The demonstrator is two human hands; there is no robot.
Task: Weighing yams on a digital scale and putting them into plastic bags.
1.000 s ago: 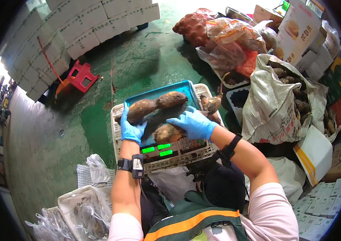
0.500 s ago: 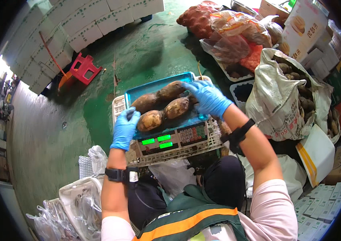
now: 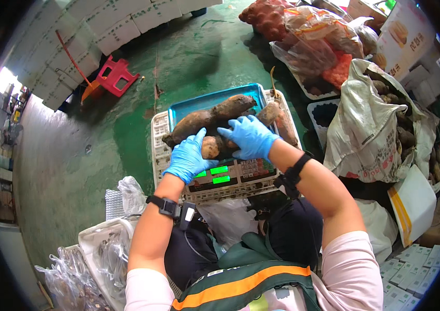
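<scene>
A digital scale with green lit displays carries a blue tray. Along the tray's far side lies a long muddy lotus root, pinched in at its joint. A nearer lotus root is mostly covered by my gloved hands. My left hand grips its left end, and my right hand has its fingers curled over the right part. Both hands wear blue gloves. Another root piece sits just beyond my right hand, at the tray's right edge.
The scale rests on a white plastic crate, with another root at its right. An open woven sack of roots stands to the right. Bagged produce lies far right, a red stool far left, plastic bags near left.
My hands have come closer together and nearer to me, closing on the near lotus root. The far root now lies straighter along the tray. My view has shifted slightly.
</scene>
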